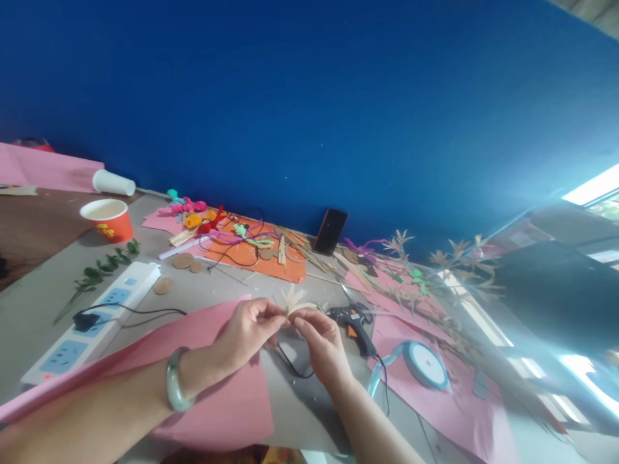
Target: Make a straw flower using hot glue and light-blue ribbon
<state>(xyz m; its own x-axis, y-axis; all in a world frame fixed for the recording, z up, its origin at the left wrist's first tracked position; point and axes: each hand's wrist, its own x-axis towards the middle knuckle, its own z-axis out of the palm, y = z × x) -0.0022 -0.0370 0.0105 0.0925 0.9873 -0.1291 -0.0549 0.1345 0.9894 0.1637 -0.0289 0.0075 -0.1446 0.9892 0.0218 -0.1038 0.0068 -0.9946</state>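
Note:
A pale, straw-coloured flower [292, 300] with pointed petals is held up between my two hands over the table. My left hand [251, 328], with a green bangle [178, 380] on its wrist, pinches the base of the flower from the left. From the right, my right hand [322, 338] grips the same base, its fingertips close to those of the left. Fingers hide the exact grip point. Just right of my right hand lies a black glue gun [355, 325] with its cord. Pink paper [232, 399] spreads under my left forearm.
On the left stand a white power strip [91, 325], a green leafy sprig [99, 274] and a red paper cup [107, 220]. A phone [331, 231] leans on the blue wall. A ribbon roll [426, 365] and more straw flowers [399, 242] are to the right.

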